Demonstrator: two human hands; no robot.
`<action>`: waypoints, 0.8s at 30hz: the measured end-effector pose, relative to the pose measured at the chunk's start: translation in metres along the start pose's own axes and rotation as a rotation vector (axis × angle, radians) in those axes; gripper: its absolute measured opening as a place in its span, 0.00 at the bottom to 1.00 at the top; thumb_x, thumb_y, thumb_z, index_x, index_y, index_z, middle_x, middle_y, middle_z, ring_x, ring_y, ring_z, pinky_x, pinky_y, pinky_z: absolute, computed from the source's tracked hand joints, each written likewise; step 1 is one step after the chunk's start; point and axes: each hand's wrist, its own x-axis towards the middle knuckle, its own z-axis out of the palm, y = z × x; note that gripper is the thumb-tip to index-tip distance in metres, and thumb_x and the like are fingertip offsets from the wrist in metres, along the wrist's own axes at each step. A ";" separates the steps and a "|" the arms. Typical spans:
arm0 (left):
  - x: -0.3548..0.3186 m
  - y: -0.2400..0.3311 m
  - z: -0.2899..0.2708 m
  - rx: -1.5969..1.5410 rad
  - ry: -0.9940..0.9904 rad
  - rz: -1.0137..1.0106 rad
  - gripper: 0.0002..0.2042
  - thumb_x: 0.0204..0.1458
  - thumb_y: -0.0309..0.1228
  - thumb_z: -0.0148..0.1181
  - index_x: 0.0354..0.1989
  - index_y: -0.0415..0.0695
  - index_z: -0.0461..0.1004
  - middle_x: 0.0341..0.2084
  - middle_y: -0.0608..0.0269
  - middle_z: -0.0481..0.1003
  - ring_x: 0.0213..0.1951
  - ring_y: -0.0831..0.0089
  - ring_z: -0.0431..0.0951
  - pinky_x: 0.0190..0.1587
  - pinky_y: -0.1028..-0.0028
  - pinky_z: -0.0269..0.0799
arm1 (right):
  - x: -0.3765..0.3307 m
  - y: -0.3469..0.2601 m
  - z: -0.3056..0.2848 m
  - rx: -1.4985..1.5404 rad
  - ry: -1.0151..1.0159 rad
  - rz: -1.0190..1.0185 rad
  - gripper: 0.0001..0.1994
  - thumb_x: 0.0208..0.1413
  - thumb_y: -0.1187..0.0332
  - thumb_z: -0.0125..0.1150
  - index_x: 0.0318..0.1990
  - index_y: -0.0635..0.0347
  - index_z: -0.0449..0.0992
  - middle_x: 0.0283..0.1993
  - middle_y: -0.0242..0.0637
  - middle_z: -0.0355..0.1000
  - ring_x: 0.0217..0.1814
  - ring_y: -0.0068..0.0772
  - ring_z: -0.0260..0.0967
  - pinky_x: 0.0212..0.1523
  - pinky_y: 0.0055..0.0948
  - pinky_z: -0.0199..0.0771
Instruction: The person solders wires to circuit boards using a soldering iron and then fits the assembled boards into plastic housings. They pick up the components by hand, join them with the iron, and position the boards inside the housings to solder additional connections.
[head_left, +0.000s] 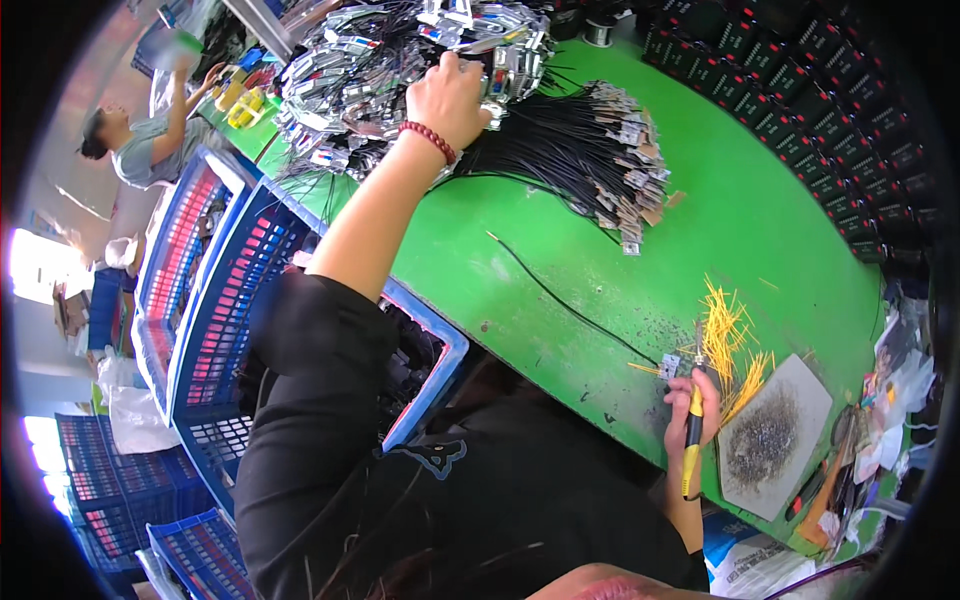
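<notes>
"Green table (480,270) is stretching across the workspace, and blue crates (225,300) are standing well to the left of that gray plate (802,395). Where are the hands?"

"Right hand (700,405) is resting just left of the plate, its fingers wrapping a yellow-and-black tool (692,440), apparently a soldering iron. Left hand (447,105) is lying over a heap of metal-cased parts (350,100), well to the plate's upper left."

"Is that left hand gripping anything?"

"I can't tell; its fingertips are hiding among the parts."

"And the workpiece?"

"One black cable (565,305) is lying left of the plate, its metal tab (671,366) sitting right by the right hand. Whether those fingers are also pinching the tab, I can't tell. Yellow strands (728,325) are lying just off the plate's upper-left edge."

"Which step are we seeing?"

"I'm reading it as a sorting step: the left hand seems to be picking through the heap while the iron is waiting beside the tab."

"So what is the next move calling for?"

"Probably freeing one part without dragging its neighbours, then bringing it toward the plate, with the possibly hot tip staying clear of those strands."
</notes>
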 end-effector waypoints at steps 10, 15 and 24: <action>-0.030 -0.039 -0.080 -0.705 -0.133 -0.015 0.18 0.52 0.27 0.54 0.52 0.40 0.72 0.31 0.61 0.76 0.33 0.77 0.74 0.37 0.74 0.71 | 0.005 -0.012 -0.001 0.074 0.036 -0.022 0.19 0.65 0.65 0.53 0.58 0.67 0.65 0.36 0.47 0.77 0.31 0.29 0.74 0.34 0.27 0.76; -0.077 0.037 -0.160 -0.854 0.071 0.123 0.06 0.52 0.23 0.59 0.38 0.38 0.76 0.27 0.64 0.74 0.28 0.78 0.71 0.32 0.78 0.67 | 0.041 -0.079 -0.035 0.073 0.041 -0.203 0.07 0.65 0.71 0.52 0.47 0.61 0.67 0.36 0.48 0.78 0.35 0.36 0.77 0.41 0.34 0.78; -0.081 0.166 -0.173 -1.042 0.039 0.773 0.10 0.41 0.16 0.63 0.32 0.40 0.73 0.26 0.58 0.72 0.29 0.59 0.75 0.30 0.68 0.70 | 0.131 -0.169 -0.043 -0.031 0.018 -0.555 0.15 0.51 0.74 0.68 0.45 0.64 0.71 0.42 0.40 0.77 0.40 0.32 0.75 0.46 0.29 0.74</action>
